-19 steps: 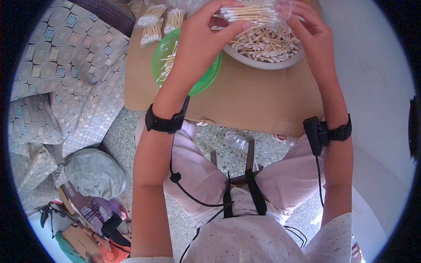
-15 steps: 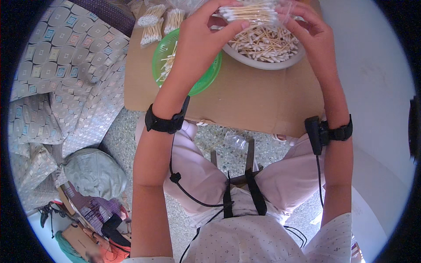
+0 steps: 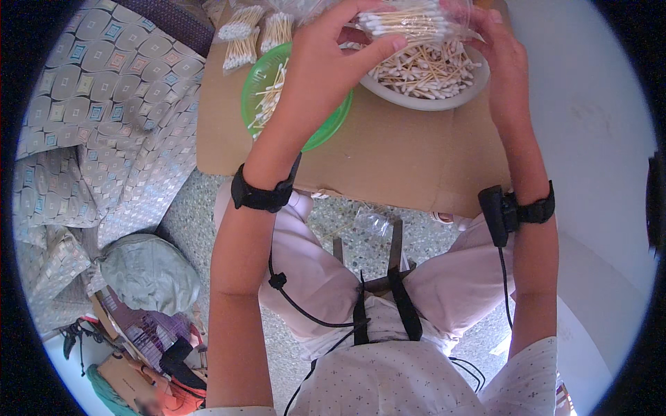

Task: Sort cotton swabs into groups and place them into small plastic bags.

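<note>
A clear plastic bag of cotton swabs (image 3: 406, 25) is held between my two hands, over the far side of the bowl. My left hand (image 3: 331, 59) grips its left end, thumb in front and fingers behind. At the bag's right end, my right hand (image 3: 501, 52) pinches the loose plastic. Just below, a white bowl (image 3: 427, 105) holds a heap of loose cotton swabs (image 3: 433, 73). Partly behind my left forearm stands a green basket (image 3: 326, 132) with a few loose swabs (image 3: 267, 104) inside.
Several filled bags of swabs (image 3: 241, 50) lie at the far left of the cardboard-topped table (image 3: 409, 149), beside clear plastic. A white wall (image 3: 596, 139) rises at the right. Patterned cloth (image 3: 111, 83) hangs at the left. A cable runs from each wrist strap.
Both hands and the bag have shifted slightly to the right. My right fingers have changed position on the plastic at the bag's end.
</note>
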Action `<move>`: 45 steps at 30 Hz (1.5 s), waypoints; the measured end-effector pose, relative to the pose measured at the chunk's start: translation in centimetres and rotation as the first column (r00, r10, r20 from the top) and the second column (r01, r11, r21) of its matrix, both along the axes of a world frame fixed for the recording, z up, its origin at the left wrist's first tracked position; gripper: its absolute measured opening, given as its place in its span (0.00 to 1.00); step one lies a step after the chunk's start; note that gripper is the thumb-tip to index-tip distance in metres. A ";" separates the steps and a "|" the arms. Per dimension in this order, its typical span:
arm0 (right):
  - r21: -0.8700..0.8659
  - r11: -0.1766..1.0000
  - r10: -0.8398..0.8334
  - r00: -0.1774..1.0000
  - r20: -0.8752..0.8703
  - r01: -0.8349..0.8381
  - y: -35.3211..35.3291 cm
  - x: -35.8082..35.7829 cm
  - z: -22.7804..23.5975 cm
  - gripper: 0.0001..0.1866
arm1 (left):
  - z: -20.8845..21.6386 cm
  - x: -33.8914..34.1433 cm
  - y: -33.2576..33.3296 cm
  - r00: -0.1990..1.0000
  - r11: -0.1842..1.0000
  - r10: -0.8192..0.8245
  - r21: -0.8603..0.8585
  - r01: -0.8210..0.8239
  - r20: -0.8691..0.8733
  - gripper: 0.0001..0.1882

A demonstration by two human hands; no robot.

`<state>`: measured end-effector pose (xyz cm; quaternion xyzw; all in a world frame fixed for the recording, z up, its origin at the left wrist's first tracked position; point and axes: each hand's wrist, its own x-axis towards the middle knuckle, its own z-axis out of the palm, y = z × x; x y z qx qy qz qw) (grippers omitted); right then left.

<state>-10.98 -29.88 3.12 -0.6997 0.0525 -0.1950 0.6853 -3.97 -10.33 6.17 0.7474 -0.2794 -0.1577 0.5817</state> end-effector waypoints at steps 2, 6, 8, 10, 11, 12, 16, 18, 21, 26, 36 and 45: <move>-0.019 1.000 -0.019 0.999 -0.041 0.018 0.3 -0.2 0.8 0.26 | 0.2 -0.2 0.0 1.000 1.000 -0.005 0.006 0.005 0.003 0.19; -0.215 0.976 0.009 0.999 -0.039 -0.017 0.5 -0.7 1.7 0.27 | 0.4 -0.4 -0.1 1.000 0.999 -0.011 -0.050 0.011 -0.002 0.19; -0.231 0.972 0.043 0.999 0.001 -0.041 0.5 -0.9 1.6 0.28 | 0.3 -0.3 -0.1 1.000 0.998 -0.016 -0.064 0.015 -0.016 0.19; -0.392 0.918 0.099 0.992 0.084 -0.058 0.8 -1.2 1.9 0.29 | 0.1 -0.3 -0.2 1.000 0.999 0.009 -0.052 -0.009 -0.005 0.19; -0.392 0.918 0.099 0.992 0.083 -0.059 1.2 -1.1 2.3 0.29 | 0.0 -0.3 -0.2 1.000 0.999 0.009 -0.052 -0.010 -0.005 0.19; -0.208 0.977 0.045 0.998 -0.049 -0.054 1.7 -0.7 2.8 0.30 | 0.0 -0.3 -0.2 0.999 0.999 0.002 -0.044 -0.001 0.034 0.19; -0.157 0.985 0.067 0.997 -0.041 -0.073 2.1 -0.9 1.6 0.32 | -0.1 -0.3 -0.3 0.997 0.997 -0.022 -0.066 0.027 0.071 0.19; -0.179 0.981 0.068 0.997 -0.038 -0.074 0.6 -0.5 0.4 0.32 | 0.0 -0.5 -0.5 0.999 0.996 -0.026 -0.082 0.029 0.041 0.19; -0.248 0.968 0.051 0.999 0.006 -0.048 1.7 -0.8 1.4 0.31 | 0.1 -0.5 -0.2 1.000 0.996 -0.015 -0.084 0.016 0.014 0.18; -0.206 0.978 0.001 1.000 0.003 -0.001 2.2 -0.9 2.4 0.30 | 0.1 -0.5 -0.4 1.000 0.995 -0.011 -0.094 0.013 0.027 0.18; -0.160 0.972 0.164 0.985 -0.054 -0.171 0.6 -0.4 1.2 0.31 | 0.2 -0.5 -0.5 1.000 0.998 0.008 -0.063 -0.008 0.008 0.17; -0.153 0.986 0.056 0.998 -0.021 -0.059 -0.5 -0.4 -0.2 0.30 | 0.1 -0.6 -0.3 1.000 0.996 0.020 -0.083 -0.019 0.007 0.18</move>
